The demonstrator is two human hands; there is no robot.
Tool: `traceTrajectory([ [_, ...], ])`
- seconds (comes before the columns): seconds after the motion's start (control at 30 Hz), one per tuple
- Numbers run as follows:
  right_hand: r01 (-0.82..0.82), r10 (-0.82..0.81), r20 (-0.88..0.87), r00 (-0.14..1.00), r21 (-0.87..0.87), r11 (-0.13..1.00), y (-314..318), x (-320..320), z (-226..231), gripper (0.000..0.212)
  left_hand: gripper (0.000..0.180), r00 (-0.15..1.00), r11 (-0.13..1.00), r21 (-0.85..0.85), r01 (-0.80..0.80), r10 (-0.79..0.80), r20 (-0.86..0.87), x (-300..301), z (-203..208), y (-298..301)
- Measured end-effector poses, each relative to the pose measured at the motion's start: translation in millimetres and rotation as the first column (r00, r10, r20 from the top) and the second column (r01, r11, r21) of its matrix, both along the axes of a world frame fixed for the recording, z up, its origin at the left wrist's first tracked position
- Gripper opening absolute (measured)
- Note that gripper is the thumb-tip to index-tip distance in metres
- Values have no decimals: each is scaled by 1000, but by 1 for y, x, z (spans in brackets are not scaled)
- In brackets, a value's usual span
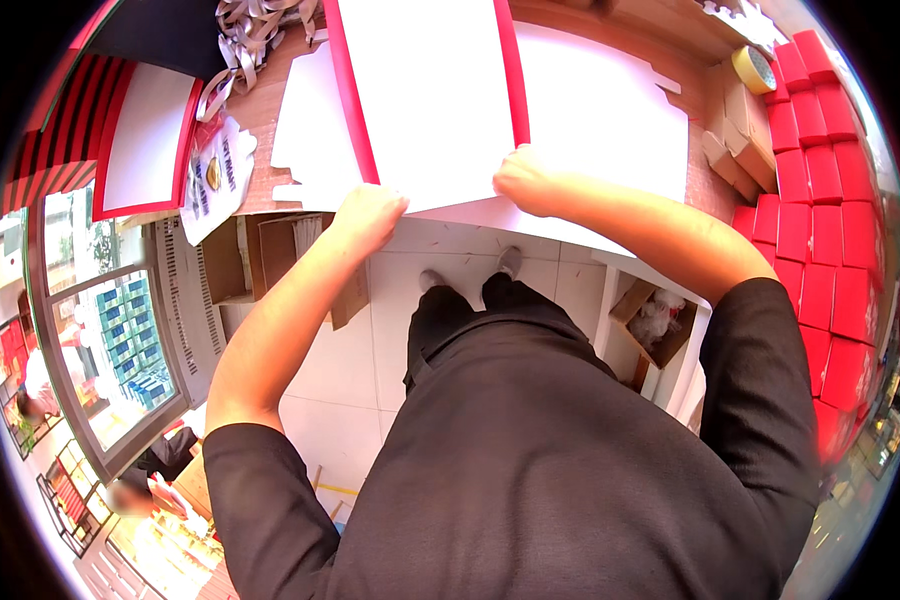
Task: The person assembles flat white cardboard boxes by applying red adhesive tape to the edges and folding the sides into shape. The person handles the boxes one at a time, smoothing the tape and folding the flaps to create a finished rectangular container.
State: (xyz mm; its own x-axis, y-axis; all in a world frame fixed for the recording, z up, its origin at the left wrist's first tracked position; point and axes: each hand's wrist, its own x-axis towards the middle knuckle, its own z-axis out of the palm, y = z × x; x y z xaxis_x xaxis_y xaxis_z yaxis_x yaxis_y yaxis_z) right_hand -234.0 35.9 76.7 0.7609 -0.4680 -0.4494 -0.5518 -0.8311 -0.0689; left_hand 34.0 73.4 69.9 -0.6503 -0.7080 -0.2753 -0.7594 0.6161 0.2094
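Observation:
A white cardboard panel with red side edges (430, 95) lies lengthwise before me, its near end at the table's front edge. My left hand (370, 215) is closed at its near left corner, fingers curled in. At the near right corner my right hand (528, 182) is closed in the same way. Beneath the panel spreads a wider white die-cut cardboard sheet (605, 125) with notched tabs, sticking out on both sides. The fingertips of both hands are partly hidden.
Red boxes (825, 180) are stacked at the right, by brown cartons (740, 125) and a tape roll (753, 70). Ribbon handles (250, 35), a printed plastic bag (215, 175) and red-edged white panels (150, 135) lie left. A bin (655, 320) stands under the table. People sit at far left.

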Motion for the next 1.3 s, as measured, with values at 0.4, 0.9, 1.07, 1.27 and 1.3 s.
traceTrajectory([
  [0.4, 168, -169, -11, 986, 191, 967, -20, -1, 16, 16, 22, 998, 983, 172, -65, 68, -16, -6, 7, -22],
  [0.9, 62, 20, 436, 900, -173, 983, 13, -27, -21, 9, 18, 998, 965, -255, 54, -63, -28, 0, -14, 1],
  [1.07, 89, -75, 163, 984, -78, 993, 8, -17, -17, 5, 20, 993, 976, -185, 115, -111, 30, -3, -24, 4],
  [1.27, 213, -164, 277, 947, -160, 964, 30, -12, -21, 8, 20, 999, 997, -74, 6, -9, -34, -27, -12, 0],
  [1.3, 258, -193, 336, 922, -161, 952, 36, -7, -29, 8, 20, 997, 997, -81, 3, -9, -70, -38, -14, 1],
])
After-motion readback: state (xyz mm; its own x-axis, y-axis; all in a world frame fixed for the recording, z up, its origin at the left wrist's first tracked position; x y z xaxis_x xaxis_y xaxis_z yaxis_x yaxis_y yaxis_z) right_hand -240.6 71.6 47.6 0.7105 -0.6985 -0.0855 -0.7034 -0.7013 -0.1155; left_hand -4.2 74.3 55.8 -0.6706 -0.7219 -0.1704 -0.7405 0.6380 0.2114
